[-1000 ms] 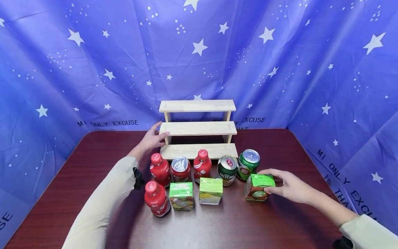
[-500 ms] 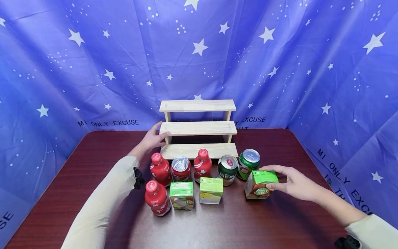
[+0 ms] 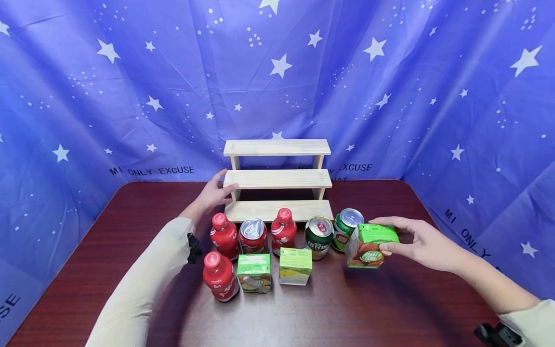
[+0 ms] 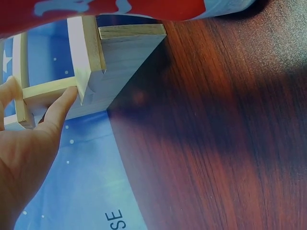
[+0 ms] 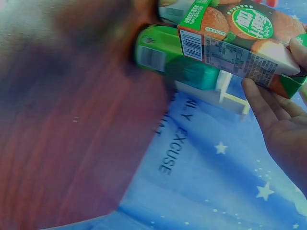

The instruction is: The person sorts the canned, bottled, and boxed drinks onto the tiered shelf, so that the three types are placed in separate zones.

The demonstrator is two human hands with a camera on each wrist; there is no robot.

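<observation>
My right hand (image 3: 422,243) grips a green and orange juice carton (image 3: 368,246) and holds it lifted off the table, to the right of the green cans. In the right wrist view the juice carton (image 5: 240,48) sits between thumb and fingers (image 5: 261,103). My left hand (image 3: 214,193) rests with straight fingers against the left end of the middle step of a three-step wooden rack (image 3: 277,179). The left wrist view shows the fingers (image 4: 57,110) touching the wooden rack (image 4: 86,62).
On the dark red table (image 3: 329,308) in front of the rack stand three red bottles (image 3: 218,277), a red can (image 3: 252,235), two green cans (image 3: 318,236) and two green cartons (image 3: 295,266). A blue starry cloth (image 3: 130,96) hangs behind and at both sides.
My right hand has lifted the juice carton off the table and carried it up and slightly right. The left hand has stayed on the rack.
</observation>
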